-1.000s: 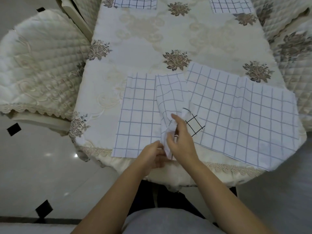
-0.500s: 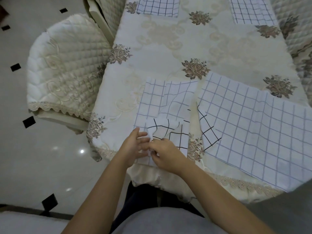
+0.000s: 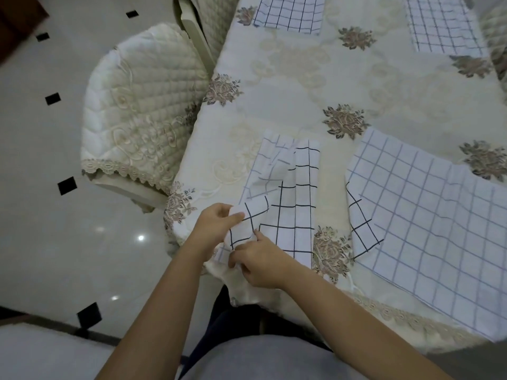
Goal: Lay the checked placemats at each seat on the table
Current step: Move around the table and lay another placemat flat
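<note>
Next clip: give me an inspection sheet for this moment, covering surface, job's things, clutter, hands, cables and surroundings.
Surface: table under a cream flowered tablecloth with a lace hem.
Job's things: four checked mats. The crumpled mat lies rumpled and partly folded at the near-left seat. The right mat is mostly flat, with its left corner turned over. The far-left mat and far-right mat lie flat and are cut off by the frame's top.
Clutter: nothing seen.
Hands: left hand pinches the crumpled mat's near-left corner; right hand grips its near edge.
Cables: nothing seen.
Surroundings: quilted chair at the table's left; glossy tiled floor with black diamonds.
</note>
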Demonstrator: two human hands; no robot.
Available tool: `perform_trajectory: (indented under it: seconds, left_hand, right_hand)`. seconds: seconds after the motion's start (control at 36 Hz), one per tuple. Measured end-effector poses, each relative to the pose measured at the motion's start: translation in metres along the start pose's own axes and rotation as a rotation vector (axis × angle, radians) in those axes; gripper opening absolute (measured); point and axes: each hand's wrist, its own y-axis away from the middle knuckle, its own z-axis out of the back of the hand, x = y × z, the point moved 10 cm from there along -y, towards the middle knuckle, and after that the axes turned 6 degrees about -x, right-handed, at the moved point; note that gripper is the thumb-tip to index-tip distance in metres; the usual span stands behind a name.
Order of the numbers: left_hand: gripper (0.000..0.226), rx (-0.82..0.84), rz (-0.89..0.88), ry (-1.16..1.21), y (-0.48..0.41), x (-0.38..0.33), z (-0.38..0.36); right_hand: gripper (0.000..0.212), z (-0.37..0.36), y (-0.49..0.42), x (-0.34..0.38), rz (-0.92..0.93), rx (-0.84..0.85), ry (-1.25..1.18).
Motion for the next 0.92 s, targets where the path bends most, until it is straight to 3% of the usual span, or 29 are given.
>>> perform_trajectory:
  seconds: [0.19, 0.33, 0.47, 0.69, 0.92]
  left_hand:
    - [0.014, -0.122, 0.015, -0.071, -0.009, 0.020, 0.028]
    - [0.020, -0.142, 0.073, -0.130, -0.009, 0.034, 0.040]
    - [0.022, -0.132, 0.125, -0.146, -0.011, 0.043, 0.044]
    - [0.029, -0.088, 0.065, -0.174, -0.011, 0.033, 0.033]
    - [0.011, -0.004, 0.001, -0.224, -0.012, 0.018, 0.001]
  right_hand:
    - [0.028, 0.003, 0.003, -0.004, -0.058, 0.054, -0.221]
    - [0.023, 0.020, 0.008, -0.030, -0.229, -0.079, -0.441]
    - [0.023, 0.033, 0.021, -0.074, -0.428, -0.211, -0.340]
    - [0.024, 0.041, 0.050, -0.119, -0.632, -0.312, -0.106]
    - [0.025, 0.050, 0.084, -0.148, -0.817, -0.405, -0.074]
